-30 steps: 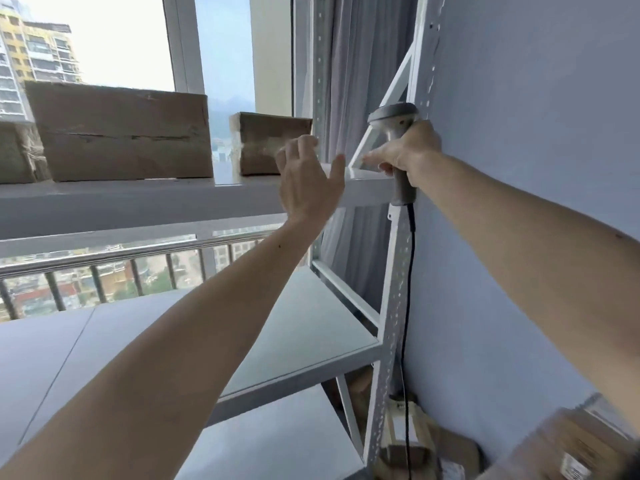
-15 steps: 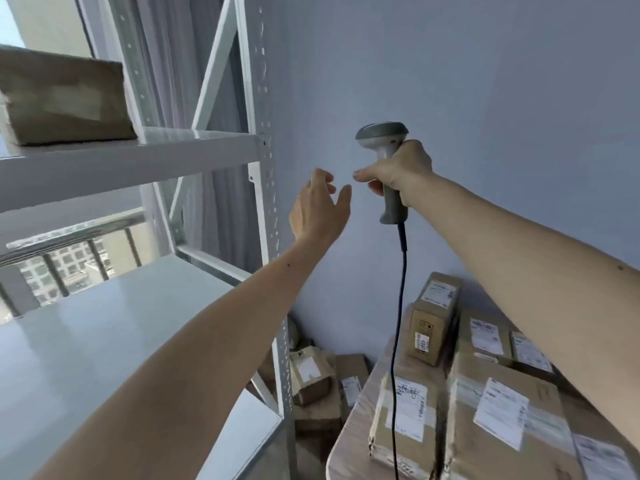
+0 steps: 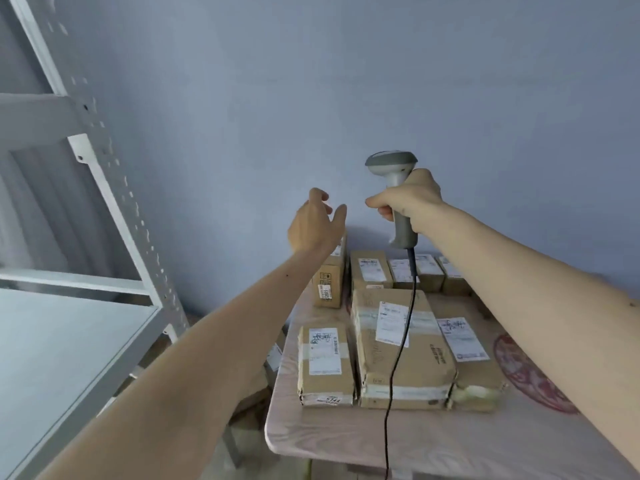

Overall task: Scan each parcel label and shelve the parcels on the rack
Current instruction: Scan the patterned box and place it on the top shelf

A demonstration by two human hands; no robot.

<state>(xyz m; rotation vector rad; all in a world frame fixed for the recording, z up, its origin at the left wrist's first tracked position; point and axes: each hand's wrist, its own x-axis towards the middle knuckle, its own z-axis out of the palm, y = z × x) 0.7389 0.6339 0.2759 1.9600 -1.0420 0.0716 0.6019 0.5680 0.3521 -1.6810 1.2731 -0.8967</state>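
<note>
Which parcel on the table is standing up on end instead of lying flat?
The tall narrow parcel at the table's back left corner, just below the left hand. It stands upright; the others lie flat, labels up.

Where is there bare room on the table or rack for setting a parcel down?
The white metal rack shelf at left is bare. The pale wooden table has a free strip along its near edge. Behind it, the brown cardboard parcels sit crowded together.

parcels (image 3: 398,341) on table (image 3: 415,441); rack (image 3: 114,188) left of table, wall (image 3: 346,81) behind.
</note>
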